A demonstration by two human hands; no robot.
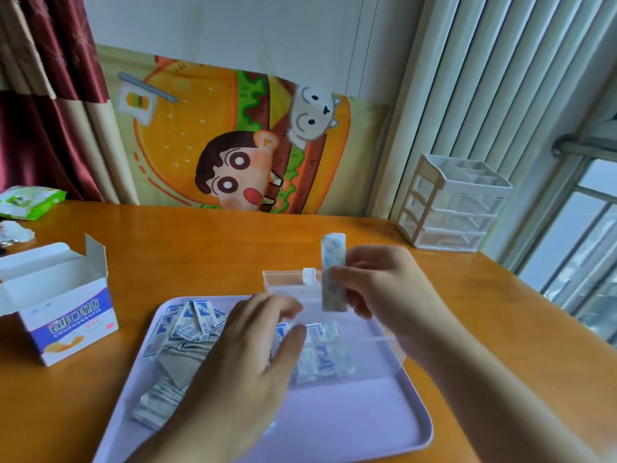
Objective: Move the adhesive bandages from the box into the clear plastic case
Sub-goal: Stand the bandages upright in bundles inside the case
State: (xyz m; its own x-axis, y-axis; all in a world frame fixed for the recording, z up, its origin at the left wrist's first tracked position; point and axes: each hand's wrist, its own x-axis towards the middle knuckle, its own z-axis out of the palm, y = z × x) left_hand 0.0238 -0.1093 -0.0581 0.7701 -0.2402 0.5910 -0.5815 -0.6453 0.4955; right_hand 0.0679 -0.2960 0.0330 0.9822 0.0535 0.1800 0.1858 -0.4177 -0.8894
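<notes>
Just behind the left hand point(253, 355), which is hovering released over loose bandages point(187, 332), the right hand point(377, 289) is pinching a bandage stack point(333, 272) upright, likely squaring it for the clear case point(287, 282).

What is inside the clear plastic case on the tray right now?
A few wrapped bandages lie flat in the case on the tray. The left hand covers its left part, so whatever lies there cannot be seen.

Open box point(66, 305), loose bandages point(187, 329), open clear case point(290, 282)
</notes>
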